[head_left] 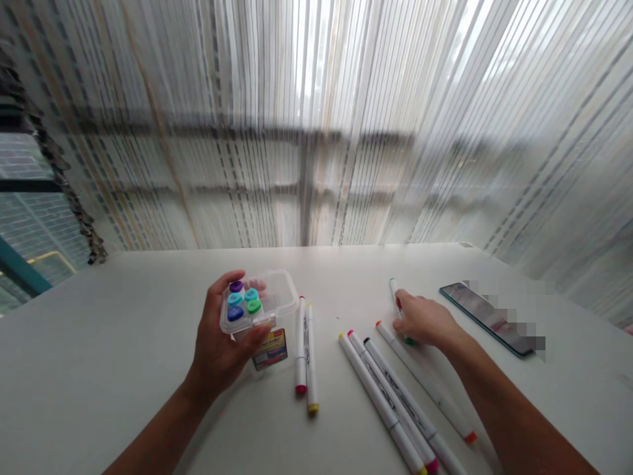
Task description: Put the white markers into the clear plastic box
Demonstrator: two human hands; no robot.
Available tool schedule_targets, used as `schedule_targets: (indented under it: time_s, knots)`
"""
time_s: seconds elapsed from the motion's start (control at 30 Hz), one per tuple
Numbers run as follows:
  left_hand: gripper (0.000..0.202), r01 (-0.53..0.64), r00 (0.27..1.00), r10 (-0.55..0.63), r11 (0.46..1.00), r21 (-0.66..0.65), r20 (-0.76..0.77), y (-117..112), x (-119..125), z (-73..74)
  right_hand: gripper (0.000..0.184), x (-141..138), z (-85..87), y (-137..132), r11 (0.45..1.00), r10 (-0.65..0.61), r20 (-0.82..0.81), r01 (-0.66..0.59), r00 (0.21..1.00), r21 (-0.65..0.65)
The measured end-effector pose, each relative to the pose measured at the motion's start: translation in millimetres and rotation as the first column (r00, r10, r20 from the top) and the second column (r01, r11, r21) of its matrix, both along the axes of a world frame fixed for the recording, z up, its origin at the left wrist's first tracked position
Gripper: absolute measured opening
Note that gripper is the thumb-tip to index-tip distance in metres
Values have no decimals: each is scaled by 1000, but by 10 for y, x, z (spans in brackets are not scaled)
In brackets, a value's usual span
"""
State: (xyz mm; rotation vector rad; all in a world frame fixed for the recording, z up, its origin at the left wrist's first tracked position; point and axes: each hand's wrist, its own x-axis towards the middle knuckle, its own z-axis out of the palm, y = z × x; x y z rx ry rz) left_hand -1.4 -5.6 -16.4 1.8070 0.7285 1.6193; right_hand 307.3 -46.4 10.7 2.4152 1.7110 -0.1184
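Observation:
My left hand is wrapped round a clear plastic marker box and holds it tilted above the white table. Several markers stand inside it, with purple, teal, blue and green caps showing. My right hand rests on the table with its fingers closed on a white marker with green ends. Two markers lie side by side just right of the box. Three more markers lie between my hands, and an orange-tipped marker lies under my right wrist.
A smartphone lies face up at the right of the table, beyond my right hand. Sheer striped curtains hang along the table's far edge. A window with a railing shows at the far left.

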Motion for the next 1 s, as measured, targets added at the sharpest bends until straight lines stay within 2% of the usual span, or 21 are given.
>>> schedule_targets:
  time_s: [0.1,0.23,0.37,0.5,0.6,0.7,0.87,1.0]
  knots:
    - [59,11,1000,-11,1000,-12,-13,-15,4,9,34,-8,-13,21,991,-40,-33,44,999,124]
    - [60,7,1000,-7,998,-58,1,-53,26,27,30,-12,-11,38,933,-49,-86,77,995,353]
    - [60,15,1000,-16,997,-69,-10,-59,38,38,32,-17,-16,53,852,60,-218,64,974,520]
    - [60,18,1000,-19,999,-42,-21,-46,31,46,37,-32,-54,78,771,203,-351,72,914,633]
    - [60,23,1000,-24,999,-46,-20,-47,26,46,38,-75,-87,84,762,247,-386,68,889,644]
    - [61,22,1000,-23,999,-49,-20,-48,24,37,37,-154,-113,70,795,274,-391,22,879,606]
    - [62,26,1000,-27,998,-62,-12,-34,27,21,38,-337,-142,32,864,324,-334,-133,885,486]
    - [61,23,999,-24,999,-45,-25,-31,22,33,39,-449,-148,9,896,346,-222,-251,912,366]
